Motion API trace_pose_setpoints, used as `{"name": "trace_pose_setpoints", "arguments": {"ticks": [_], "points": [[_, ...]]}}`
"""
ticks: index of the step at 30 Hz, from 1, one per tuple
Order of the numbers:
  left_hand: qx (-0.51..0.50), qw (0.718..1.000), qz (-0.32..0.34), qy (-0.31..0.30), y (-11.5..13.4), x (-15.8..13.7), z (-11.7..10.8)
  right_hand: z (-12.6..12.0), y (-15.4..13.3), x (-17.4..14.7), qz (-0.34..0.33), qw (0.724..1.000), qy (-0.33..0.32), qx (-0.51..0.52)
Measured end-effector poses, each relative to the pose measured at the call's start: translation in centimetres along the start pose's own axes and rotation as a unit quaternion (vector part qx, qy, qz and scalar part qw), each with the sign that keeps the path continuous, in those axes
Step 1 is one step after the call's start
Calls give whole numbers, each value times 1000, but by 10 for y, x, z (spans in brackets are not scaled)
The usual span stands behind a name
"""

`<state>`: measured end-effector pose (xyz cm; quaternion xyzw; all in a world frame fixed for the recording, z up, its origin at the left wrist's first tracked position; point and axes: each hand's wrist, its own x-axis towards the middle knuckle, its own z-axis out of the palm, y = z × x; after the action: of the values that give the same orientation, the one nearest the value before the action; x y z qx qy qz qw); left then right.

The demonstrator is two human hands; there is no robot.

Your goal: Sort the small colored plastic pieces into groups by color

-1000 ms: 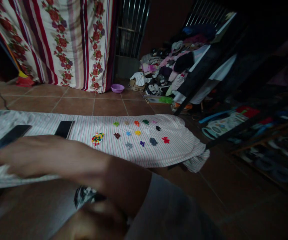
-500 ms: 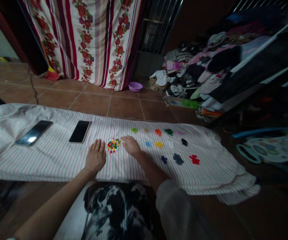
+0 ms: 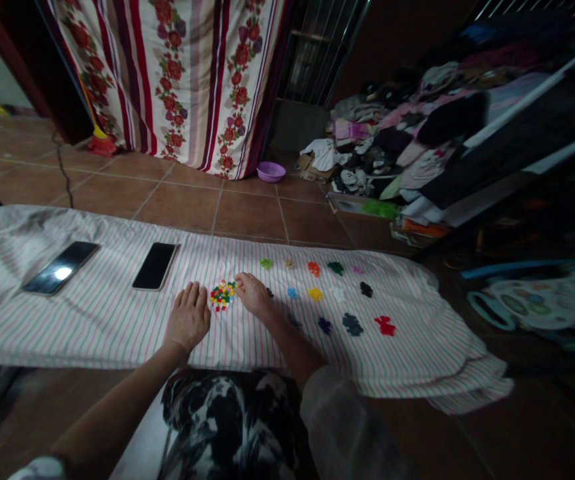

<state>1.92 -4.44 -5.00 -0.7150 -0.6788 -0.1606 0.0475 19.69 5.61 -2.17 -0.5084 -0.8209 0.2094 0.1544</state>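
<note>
My left hand (image 3: 188,315) lies flat on the striped cloth (image 3: 117,320), fingers stretched out, just left of a mixed pile of small coloured pieces (image 3: 222,295). These are red, yellow, green, white and orange. At the pile's right edge, my right hand (image 3: 253,293) has its fingertips drawn together; whatever they may hold is too small to make out. Beyond it lie small heaps sorted by colour, among them light green (image 3: 266,263), orange (image 3: 313,269), dark green (image 3: 336,268), yellow (image 3: 314,294), light blue (image 3: 292,293), black (image 3: 366,289), grey (image 3: 352,325) and red (image 3: 385,326). My right forearm partly covers some dark pieces.
Two phones, one with a bright reflection (image 3: 61,269) and one dark (image 3: 154,267), lie on the cloth to the left. Past the table, a purple basin (image 3: 271,172) stands on the tiled floor by a floral curtain (image 3: 192,87). Clothes (image 3: 392,133) are heaped at the right.
My right hand's fingers have curled in from a more stretched pose at the pile's edge. My left hand stays flat. The view has shifted slightly.
</note>
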Motion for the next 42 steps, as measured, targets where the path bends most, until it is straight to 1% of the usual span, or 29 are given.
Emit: {"name": "trace_pose_setpoints", "arguments": {"ticks": [5, 9, 14, 21, 24, 26, 28, 30, 33, 35, 37, 42], "points": [[17, 999, 19, 44, -4, -2, 7, 6, 1, -1, -29, 998, 37, 44], [27, 997, 37, 59, -5, -2, 10, 4, 5, -9, -30, 994, 74, 79], [58, 994, 49, 81, -5, -3, 8, 1, 18, -21, -37, 990, 90, 106], [66, 992, 57, 86, -6, -2, 7, 1, 33, -34, -5, 988, 105, 114], [55, 994, 48, 80, -6, -2, 8, -5, 44, -41, -4, 984, 121, 129], [51, 995, 41, 76, -6, -2, 8, -13, 55, -45, 3, 978, 151, 142], [51, 995, 39, 70, -5, -2, 8, -24, 72, -51, 27, 968, 197, 150], [52, 996, 38, 64, -4, -2, 7, -38, 92, -57, 66, 958, 240, 142], [56, 996, 34, 59, -4, -1, 5, -60, 123, -70, 134, 948, 275, 88], [58, 996, 34, 58, -4, -1, 5, -70, 141, -80, 173, 944, 277, 44], [59, 996, 35, 56, -4, -1, 5, -74, 154, -89, 197, 940, 277, 15], [52, 997, 27, 45, -5, -1, 5, -69, 166, -100, 239, 937, 255, -14]]}}
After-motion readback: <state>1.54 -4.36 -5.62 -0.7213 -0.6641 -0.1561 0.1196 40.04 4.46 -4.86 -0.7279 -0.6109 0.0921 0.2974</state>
